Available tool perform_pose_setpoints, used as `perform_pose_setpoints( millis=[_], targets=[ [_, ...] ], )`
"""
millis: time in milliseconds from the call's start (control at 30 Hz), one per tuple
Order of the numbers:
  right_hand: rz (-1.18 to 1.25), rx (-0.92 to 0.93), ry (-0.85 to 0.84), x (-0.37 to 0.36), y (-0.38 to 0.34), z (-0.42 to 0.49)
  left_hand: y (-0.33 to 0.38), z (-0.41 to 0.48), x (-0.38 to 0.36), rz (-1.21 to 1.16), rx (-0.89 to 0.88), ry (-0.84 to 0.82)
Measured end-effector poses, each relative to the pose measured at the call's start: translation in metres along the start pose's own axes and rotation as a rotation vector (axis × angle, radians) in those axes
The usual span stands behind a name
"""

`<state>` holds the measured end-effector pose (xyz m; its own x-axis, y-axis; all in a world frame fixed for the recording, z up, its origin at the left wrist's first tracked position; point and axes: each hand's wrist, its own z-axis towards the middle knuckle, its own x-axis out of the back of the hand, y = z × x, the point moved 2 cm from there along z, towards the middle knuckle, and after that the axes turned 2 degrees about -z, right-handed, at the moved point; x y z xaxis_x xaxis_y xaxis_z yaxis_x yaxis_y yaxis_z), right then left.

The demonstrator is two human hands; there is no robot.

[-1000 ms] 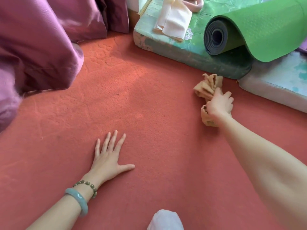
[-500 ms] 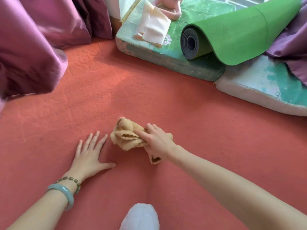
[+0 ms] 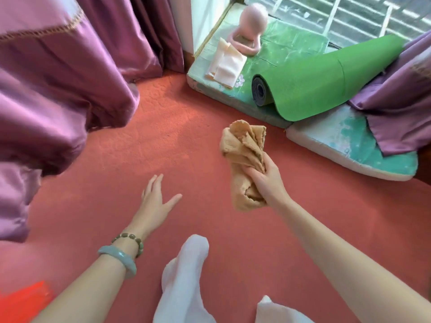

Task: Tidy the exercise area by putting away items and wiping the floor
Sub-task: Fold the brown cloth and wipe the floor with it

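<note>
My right hand (image 3: 264, 181) grips a bunched tan cloth (image 3: 245, 155) and holds it up off the red carpet (image 3: 116, 159). My left hand (image 3: 155, 198), with a jade bangle and a bead bracelet at the wrist, is spread with straight fingers just above or on the carpet, left of the cloth. A half-rolled green exercise mat (image 3: 312, 85) lies on the green floor cushion (image 3: 233, 89) at the back right. Beside it sit a folded cream band (image 3: 227, 64) and a pink ring-shaped exercise piece (image 3: 250, 26).
Purple curtains (image 3: 58, 89) bulge over the carpet on the left. More purple fabric (image 3: 401, 113) drapes over a second cushion (image 3: 349, 148) at the right. My white-socked feet (image 3: 186, 276) are at the bottom. A window with bars is behind the cushions.
My right hand swept the cloth from near the mat across the carpet toward my left hand, then lifted it off the floor. My view rose, my feet came into sight, and my left hand eased off the carpet.
</note>
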<state>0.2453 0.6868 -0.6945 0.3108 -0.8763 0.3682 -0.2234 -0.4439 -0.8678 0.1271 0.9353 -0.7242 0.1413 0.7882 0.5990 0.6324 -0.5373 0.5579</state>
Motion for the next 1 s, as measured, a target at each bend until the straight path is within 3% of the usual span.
perform_pose_setpoints(
  millis=[200,367,500,733,867,1000],
  targets=[
    [0.119,0.062,-0.115,0.024,-0.223,-0.100,0.123,-0.146,0.134,-0.362,-0.037,0.106],
    [0.059,0.086,-0.163,0.063,-0.396,-0.166,0.213,-0.261,0.264,-0.534,-0.105,0.206],
    [0.000,0.175,-0.161,0.091,-0.505,-0.202,0.275,-0.325,0.345,-0.626,-0.202,0.192],
    [-0.085,0.301,-0.171,0.099,-0.597,-0.227,0.345,-0.375,0.392,-0.819,-0.369,-0.013],
    [-0.166,0.230,-0.358,0.098,-0.617,-0.219,0.365,-0.374,0.405,-0.874,-0.331,0.004],
    [-0.041,0.205,-0.606,0.109,-0.638,-0.203,0.381,-0.371,0.417,-0.856,-0.281,0.105]
  ],
)
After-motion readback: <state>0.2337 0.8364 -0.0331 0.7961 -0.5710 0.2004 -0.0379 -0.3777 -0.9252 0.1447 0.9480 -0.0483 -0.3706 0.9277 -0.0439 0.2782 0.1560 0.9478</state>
